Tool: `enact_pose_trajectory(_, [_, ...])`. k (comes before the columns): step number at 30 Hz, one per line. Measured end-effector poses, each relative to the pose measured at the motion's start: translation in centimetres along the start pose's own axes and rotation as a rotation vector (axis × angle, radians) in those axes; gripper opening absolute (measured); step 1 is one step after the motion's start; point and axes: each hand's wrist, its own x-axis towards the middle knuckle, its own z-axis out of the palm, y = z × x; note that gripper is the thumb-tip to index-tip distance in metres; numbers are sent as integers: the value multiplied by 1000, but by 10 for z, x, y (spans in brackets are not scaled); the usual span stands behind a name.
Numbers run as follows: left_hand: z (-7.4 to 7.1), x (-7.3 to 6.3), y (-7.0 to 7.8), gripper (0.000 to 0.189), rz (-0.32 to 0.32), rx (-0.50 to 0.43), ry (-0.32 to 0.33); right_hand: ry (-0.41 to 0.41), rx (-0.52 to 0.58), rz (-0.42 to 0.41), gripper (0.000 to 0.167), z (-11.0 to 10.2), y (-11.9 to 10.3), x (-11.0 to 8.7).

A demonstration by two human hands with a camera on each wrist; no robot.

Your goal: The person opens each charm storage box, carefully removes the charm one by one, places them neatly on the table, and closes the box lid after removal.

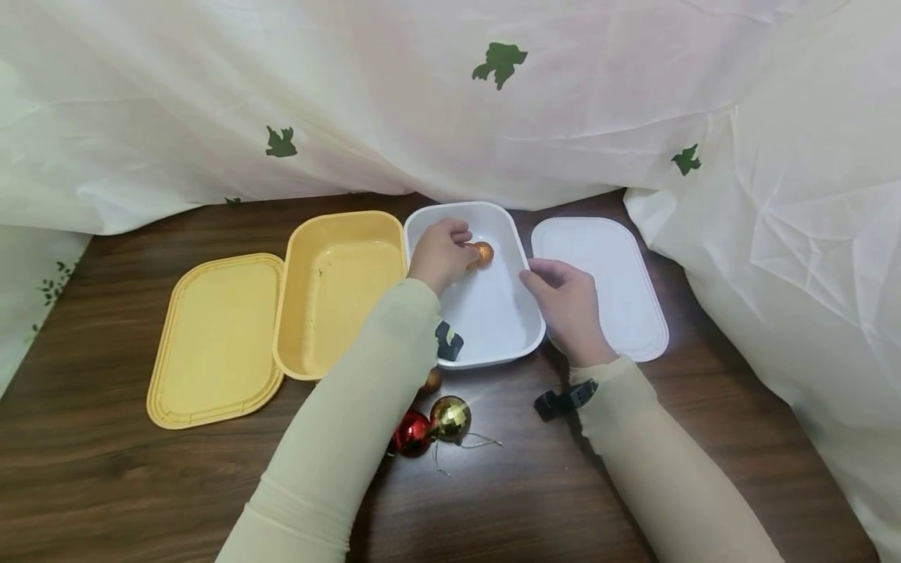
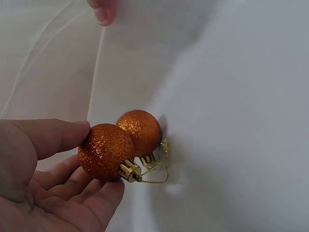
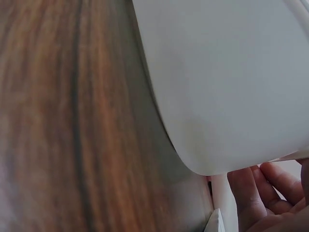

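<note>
In the left wrist view my left hand (image 2: 63, 179) pinches an orange glitter bauble (image 2: 105, 152) between thumb and fingers; its gold cap and string point away from the palm. A second orange bauble (image 2: 140, 133) rests in the white tub (image 1: 486, 313), right beside the held one. The head view has my left hand (image 1: 439, 254) inside that tub, near its far end. My right hand (image 1: 568, 305) grips the tub's right rim, thumb on the edge. Curled fingers (image 3: 246, 193) show under the rim in the right wrist view.
A yellow tub (image 1: 352, 289) stands left of the white one, with a yellow lid (image 1: 218, 344) beside it. A white lid (image 1: 612, 274) lies at right. Nearer, a red bauble (image 1: 412, 434), a gold bauble (image 1: 450, 418) and a partly hidden orange bauble (image 1: 432, 381) lie on the table.
</note>
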Motion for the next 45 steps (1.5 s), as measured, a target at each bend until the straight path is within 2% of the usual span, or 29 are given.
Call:
enact_pose_trajectory(8, [-5,-12,11,49,103,-56,-7,-5,-25,-2,37,-2,-1,-2])
enact_pose_trajectory(12, [-8,-22,16,49,133,-92,-22,-4,-27,7,37,-2,-2,-2])
enact_pose_trajectory(17, [-12,-36,20,48,147,-136,-29,-18,-31,20,38,-2,-2,-2])
enact_pose_trajectory(25, [-17,-66,23,46,263,-212,-66,-24,-36,33,40,-3,-6,-4])
enact_pose_trajectory(33, [-22,-100,12,43,371,-264,-70,-26,-44,39,40,-3,-6,-5])
enact_pose_trajectory(40, [-23,-123,-9,35,370,-324,-40,-15,-58,17,39,-2,-3,-5])
enact_pose_trajectory(45, [-23,-140,-21,33,378,-290,-29,-9,-50,17,40,-1,-3,-5])
